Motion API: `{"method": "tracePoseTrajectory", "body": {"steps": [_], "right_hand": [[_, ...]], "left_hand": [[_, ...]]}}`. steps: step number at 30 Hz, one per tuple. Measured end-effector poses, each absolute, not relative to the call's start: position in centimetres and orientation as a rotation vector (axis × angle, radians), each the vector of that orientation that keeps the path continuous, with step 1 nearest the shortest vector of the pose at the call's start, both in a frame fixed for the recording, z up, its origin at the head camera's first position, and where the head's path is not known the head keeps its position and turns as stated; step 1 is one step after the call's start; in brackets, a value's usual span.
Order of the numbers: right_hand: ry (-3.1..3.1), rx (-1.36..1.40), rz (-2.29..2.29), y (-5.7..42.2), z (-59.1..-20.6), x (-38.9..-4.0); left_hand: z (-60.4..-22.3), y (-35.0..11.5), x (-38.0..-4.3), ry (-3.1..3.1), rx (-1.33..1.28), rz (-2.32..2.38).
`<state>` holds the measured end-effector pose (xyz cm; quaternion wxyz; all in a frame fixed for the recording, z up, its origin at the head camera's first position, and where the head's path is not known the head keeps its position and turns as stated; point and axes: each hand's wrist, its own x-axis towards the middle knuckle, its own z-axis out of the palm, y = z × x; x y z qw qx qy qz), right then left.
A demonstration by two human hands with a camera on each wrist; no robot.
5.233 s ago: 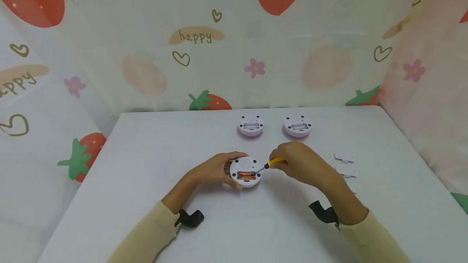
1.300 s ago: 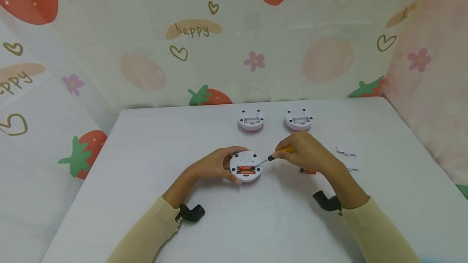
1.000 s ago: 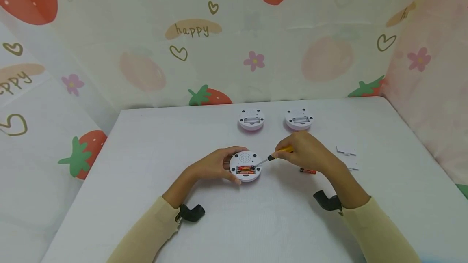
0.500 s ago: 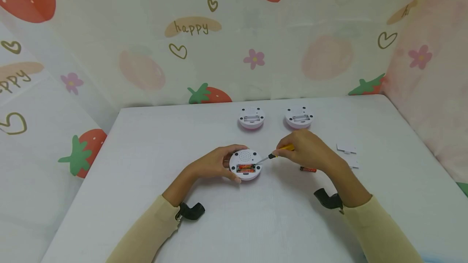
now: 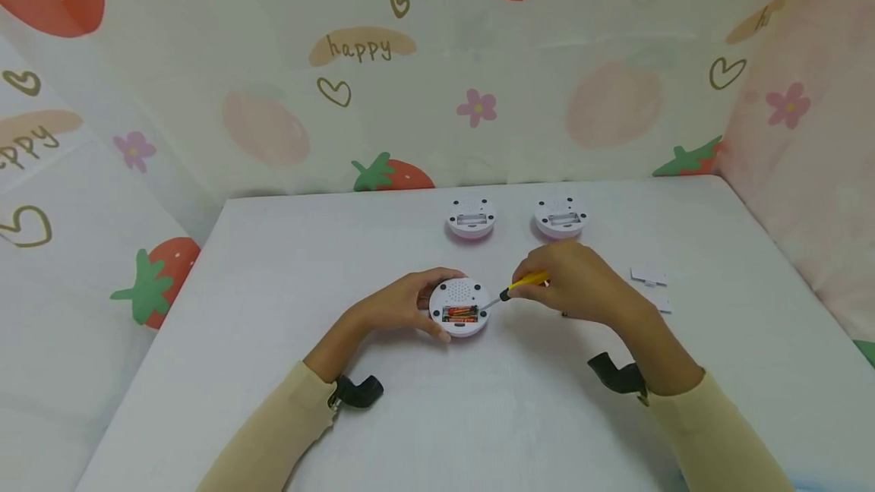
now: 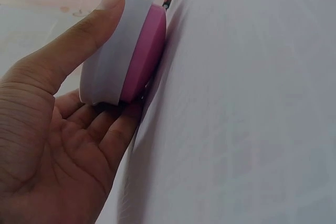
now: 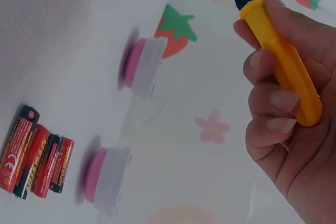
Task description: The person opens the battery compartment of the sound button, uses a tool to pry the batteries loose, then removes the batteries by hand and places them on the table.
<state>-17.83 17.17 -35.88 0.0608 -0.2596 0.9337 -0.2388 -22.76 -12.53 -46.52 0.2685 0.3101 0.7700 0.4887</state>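
My left hand [image 5: 396, 308] holds a round white device [image 5: 459, 291] by its left side, thumb at the front, other fingers curving round behind. Its pink other side [image 6: 145, 53] faces the table in the left wrist view. The open battery compartment faces up and holds red-and-orange batteries [image 5: 460, 314]. My right hand [image 5: 577, 283] grips a yellow-handled screwdriver [image 5: 529, 280], fingers curled round the handle [image 7: 286, 64]. The thin metal shaft slants down left, its tip at the compartment's right end. Several loose red-and-black batteries [image 7: 37, 158] lie side by side on the table, mostly hidden behind my right hand in the head view.
Two similar white devices, one left [image 5: 472, 209] and one right [image 5: 560, 209], stand at the table's back with bare battery compartments facing up. Small white covers [image 5: 648, 276] lie right of my right hand. A strawberry-print cloth [image 5: 513, 74] hangs behind the table [image 5: 307, 249].
The head view has tilted slightly. My right hand has shifted a little, now hiding most of the loose battery seen beneath it half a second ago. My left hand keeps its hold on the device.
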Motion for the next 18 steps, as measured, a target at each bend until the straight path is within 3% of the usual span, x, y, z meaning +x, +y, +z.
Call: {"method": "tracePoseTrajectory", "body": {"steps": [18], "right_hand": [[2.818, -0.869, -0.66, 16.29, -36.09, -17.32]], "left_hand": [[-46.3, -12.61, -22.57, 2.111, 0.836, 1.277]]}}
